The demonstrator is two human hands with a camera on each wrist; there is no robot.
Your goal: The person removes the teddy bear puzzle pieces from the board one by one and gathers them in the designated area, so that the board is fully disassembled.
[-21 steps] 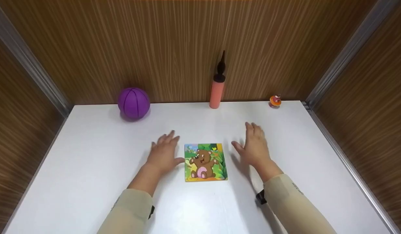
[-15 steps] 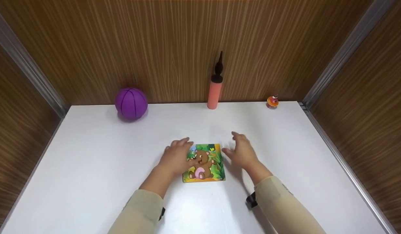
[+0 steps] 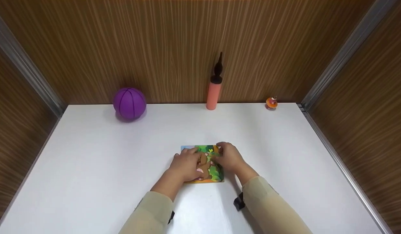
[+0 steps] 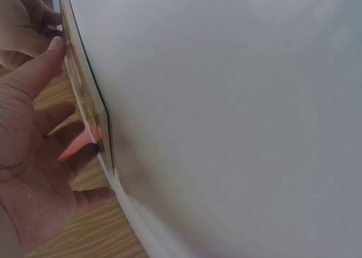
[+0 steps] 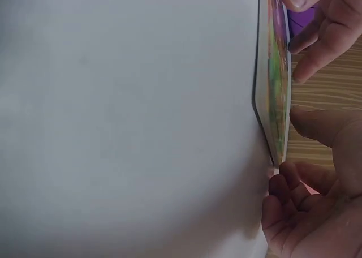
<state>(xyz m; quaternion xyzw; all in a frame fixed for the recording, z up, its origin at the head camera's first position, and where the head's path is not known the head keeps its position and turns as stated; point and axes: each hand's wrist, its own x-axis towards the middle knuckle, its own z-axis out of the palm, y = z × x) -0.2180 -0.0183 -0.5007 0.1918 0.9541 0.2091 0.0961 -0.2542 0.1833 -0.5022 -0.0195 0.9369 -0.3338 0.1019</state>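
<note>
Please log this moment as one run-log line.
left hand: on bear puzzle | right hand: on puzzle | puzzle: flat on white table

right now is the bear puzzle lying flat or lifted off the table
Flat. The bear puzzle lies face up on the table, and both wrist views show its edge against the surface, with both hands resting on top.

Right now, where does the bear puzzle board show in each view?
Head: bear puzzle board low centre, under both hands.
Left wrist: its thin edge at left, beside the left hand.
Right wrist: its edge at right, by the right hand.
Shared landmark: the white table.
</note>
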